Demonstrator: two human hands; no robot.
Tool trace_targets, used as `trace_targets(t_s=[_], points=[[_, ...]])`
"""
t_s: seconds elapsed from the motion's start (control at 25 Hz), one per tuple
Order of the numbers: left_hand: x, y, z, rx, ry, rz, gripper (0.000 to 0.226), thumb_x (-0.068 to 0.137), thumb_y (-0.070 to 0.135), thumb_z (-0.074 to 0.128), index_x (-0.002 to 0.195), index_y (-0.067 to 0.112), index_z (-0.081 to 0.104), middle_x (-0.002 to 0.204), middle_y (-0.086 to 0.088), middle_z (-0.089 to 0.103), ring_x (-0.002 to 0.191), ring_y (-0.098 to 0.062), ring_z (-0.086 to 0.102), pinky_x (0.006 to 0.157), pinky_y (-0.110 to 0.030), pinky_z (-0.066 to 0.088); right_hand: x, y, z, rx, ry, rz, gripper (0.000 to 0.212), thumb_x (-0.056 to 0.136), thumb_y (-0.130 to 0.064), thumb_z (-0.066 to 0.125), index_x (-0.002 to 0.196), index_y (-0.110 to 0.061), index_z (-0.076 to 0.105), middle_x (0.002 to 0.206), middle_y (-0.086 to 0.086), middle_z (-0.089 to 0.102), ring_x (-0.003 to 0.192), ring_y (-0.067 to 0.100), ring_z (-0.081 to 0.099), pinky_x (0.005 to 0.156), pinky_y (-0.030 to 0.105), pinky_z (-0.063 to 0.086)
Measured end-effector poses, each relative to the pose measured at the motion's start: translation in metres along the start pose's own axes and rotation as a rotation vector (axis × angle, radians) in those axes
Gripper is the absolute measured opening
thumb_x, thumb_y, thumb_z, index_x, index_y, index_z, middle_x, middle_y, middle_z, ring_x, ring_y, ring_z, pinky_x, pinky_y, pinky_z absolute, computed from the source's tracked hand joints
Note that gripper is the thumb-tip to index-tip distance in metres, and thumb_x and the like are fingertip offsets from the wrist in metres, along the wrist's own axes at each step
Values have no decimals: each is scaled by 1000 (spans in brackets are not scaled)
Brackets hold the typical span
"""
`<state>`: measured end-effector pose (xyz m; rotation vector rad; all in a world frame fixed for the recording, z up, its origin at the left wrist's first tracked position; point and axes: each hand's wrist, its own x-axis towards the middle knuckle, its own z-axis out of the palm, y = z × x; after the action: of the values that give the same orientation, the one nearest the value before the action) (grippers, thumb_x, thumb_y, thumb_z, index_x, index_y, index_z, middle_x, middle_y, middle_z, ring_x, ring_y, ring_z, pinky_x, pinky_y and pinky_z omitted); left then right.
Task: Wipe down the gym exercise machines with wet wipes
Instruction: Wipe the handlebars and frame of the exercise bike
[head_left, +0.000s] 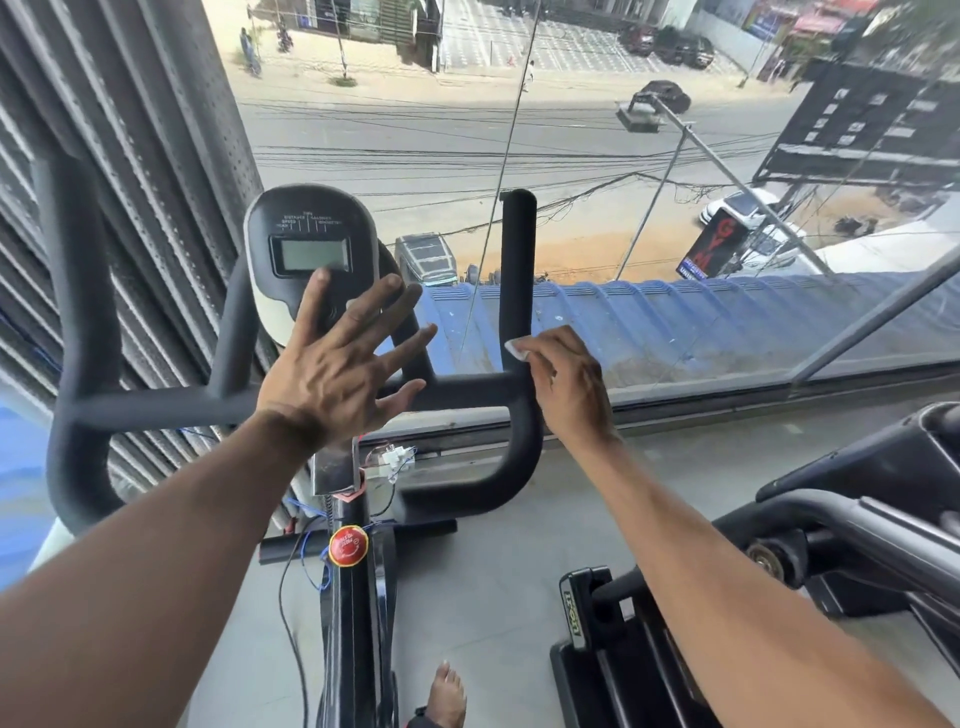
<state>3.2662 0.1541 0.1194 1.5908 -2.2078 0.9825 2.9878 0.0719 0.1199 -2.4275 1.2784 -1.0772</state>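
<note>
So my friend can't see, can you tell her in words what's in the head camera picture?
A person's right hand presses a white wet wipe against the upright black handlebar of an exercise bike. The left hand is spread open with straight fingers in front of the bike's display console. Behind is a big window over a street.

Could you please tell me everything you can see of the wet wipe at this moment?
The wet wipe is a small white piece, mostly hidden: only a crumpled corner pokes out past the fingers of the right hand, which holds it against the upright right grip of the black handlebar, just above the bend. Its texture and dampness cannot be judged.
</note>
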Motion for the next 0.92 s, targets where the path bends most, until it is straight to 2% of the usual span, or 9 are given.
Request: trace_targets(t_s=[0.24,0.44,0.56,0.72,0.92], points=[[0,0,2,8,15,4,62,101,61,43,155,33,45,171,-4,28,161,-24,15,124,-65,-10,-37,2,-6,-37,-10,-75,24,93,6,63,110,-7,76,96,2,60,83,15,63,81,15,49],[0,1,1,23,5,2,62,100,61,42,155,33,47,171,-3,28,161,-22,11,123,-64,-13,18,-1,15,-175,21,-75,21,93,-1,67,110,-11,76,101,3,61,92,23,61,73,33,58],[1,1,-1,20,-7,1,63,100,62,40,155,33,47,171,-3,27,161,-19,7,123,-63,-14,12,-4,19,-193,38,-51,21,94,-2,67,109,-13,75,103,2,61,93,22,58,73,34,57],[1,0,-1,15,-17,2,62,100,61,39,156,33,47,171,-4,28,161,-22,11,123,-64,-12,-18,-1,10,-65,23,-37,22,95,-2,64,107,-16,75,98,-2,59,85,21,61,75,32,55],[1,0,-2,-7,-1,-16,64,102,60,36,158,31,43,172,-5,24,161,-21,8,125,-63,-10,26,-4,23,-73,129,-20,18,95,-4,66,106,-14,76,100,0,58,91,21,57,70,34,56]])
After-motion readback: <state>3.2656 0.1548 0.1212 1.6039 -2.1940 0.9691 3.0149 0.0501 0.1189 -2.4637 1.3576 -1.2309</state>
